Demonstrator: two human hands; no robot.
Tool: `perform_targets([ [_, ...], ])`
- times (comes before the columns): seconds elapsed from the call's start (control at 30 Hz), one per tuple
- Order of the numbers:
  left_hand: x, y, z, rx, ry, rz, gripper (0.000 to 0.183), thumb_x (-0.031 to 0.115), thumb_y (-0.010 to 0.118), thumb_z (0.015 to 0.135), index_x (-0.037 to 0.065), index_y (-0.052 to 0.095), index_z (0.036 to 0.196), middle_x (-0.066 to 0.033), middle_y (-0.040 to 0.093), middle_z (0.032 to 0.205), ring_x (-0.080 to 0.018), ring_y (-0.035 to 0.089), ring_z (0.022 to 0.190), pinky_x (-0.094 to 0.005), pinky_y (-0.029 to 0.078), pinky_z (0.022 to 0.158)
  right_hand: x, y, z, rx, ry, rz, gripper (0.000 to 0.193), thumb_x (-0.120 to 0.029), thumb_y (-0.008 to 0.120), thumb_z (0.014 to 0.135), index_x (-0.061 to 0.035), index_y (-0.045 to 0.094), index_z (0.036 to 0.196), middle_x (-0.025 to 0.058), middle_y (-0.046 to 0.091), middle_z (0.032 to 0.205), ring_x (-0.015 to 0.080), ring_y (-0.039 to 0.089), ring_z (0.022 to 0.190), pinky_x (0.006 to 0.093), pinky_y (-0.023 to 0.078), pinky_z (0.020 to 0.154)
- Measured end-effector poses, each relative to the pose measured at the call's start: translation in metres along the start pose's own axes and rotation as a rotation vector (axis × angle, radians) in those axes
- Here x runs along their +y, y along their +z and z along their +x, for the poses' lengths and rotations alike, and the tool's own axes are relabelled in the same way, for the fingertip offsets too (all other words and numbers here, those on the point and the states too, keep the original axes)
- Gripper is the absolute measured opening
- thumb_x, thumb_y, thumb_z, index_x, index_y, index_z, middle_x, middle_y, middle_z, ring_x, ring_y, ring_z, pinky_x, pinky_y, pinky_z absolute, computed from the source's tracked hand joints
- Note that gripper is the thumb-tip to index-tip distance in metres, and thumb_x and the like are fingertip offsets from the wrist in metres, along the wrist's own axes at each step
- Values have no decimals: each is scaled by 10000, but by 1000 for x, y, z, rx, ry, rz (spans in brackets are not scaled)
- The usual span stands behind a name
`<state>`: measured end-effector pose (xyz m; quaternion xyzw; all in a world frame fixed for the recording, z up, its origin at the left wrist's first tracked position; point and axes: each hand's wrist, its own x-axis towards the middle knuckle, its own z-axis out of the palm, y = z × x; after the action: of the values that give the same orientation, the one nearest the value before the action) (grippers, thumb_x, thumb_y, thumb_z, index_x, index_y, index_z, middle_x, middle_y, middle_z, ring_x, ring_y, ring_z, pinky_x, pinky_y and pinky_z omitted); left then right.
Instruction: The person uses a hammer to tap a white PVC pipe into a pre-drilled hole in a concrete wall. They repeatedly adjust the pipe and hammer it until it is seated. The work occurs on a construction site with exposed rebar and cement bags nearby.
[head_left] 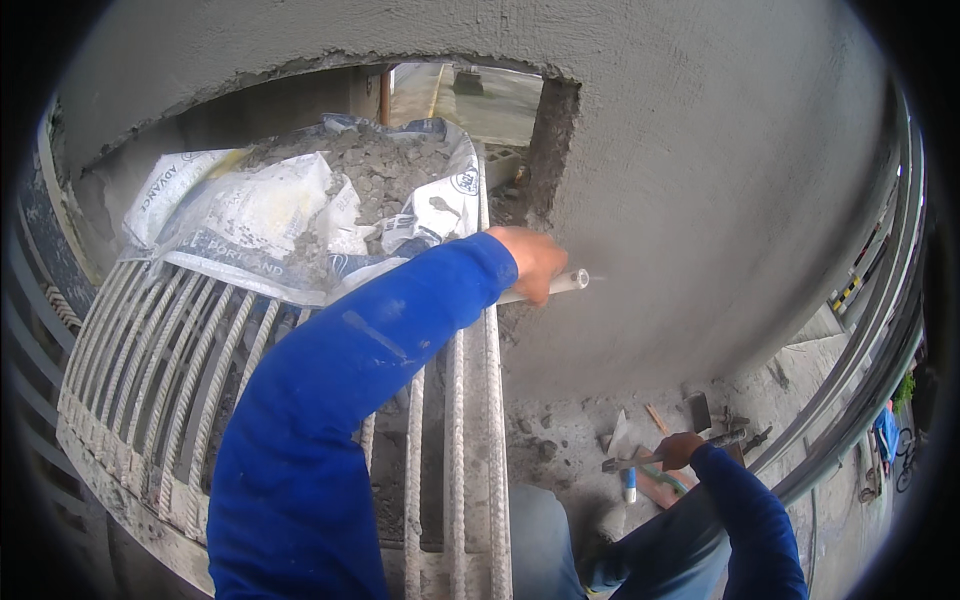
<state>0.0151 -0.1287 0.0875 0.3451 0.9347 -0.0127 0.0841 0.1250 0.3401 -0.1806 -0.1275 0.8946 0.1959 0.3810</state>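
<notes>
My left hand (pixel 535 262) is closed around a short white pipe (pixel 572 281), held against the grey plastered wall (pixel 690 180) below the corner of its opening. The pipe's open end points right; its other end is partly hidden behind the hand. Lower right, by my knee, my right hand (pixel 682 450) grips a long, narrow hand tool (pixel 630 462). A pale flat part sticks out on the left of the fist and a darker part on the right; its exact kind cannot be made out.
Left of the wall stands a platform of ribbed metal bars (pixel 190 380), bearing a torn cement sack (pixel 260 205) with grey rubble (pixel 385 165). Rubble and scraps lie on the ground, with a blue-and-white cylinder (pixel 630 485) near my leg (pixel 665 555). Curved metal rails (pixel 860 400) run along the right.
</notes>
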Motion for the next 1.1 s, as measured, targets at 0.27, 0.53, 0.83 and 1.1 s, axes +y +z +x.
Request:
perform_targets([
  [0.27,-7,5,13,-21,52,-5,358,235,754,775,8,726,1051,-166,731,916,-282,714,786,-411,562,744,-4,-6,-3,16,8,-11,366,-319,664,746,-254,751,1096,78,742,1055,301,706,1002,464,561,856],
  [0.53,-8,-14,9,183,-40,-328,437,302,751,823,-52,709,1075,-212,718,961,-302,708,876,-358,547,824,-5,-5,-2,88,-29,29,339,-253,641,735,-251,759,1052,67,741,965,304,711,943,460,568,811],
  [0.83,-13,3,11,140,57,-44,324,264,766,830,-25,725,970,-195,718,845,-303,707,743,-416,552,705,-7,-9,-9,57,-48,53,363,-280,678,714,-246,759,1066,81,742,961,310,709,940,458,565,811],
  [1.1,2,-5,13,576,275,89,463,459,594,955,8,696,939,-116,640,697,-284,656,610,-430,547,615,3,7,0,73,-80,51,396,-341,719,692,-264,760,1078,72,746,992,290,706,970,441,557,841],
])
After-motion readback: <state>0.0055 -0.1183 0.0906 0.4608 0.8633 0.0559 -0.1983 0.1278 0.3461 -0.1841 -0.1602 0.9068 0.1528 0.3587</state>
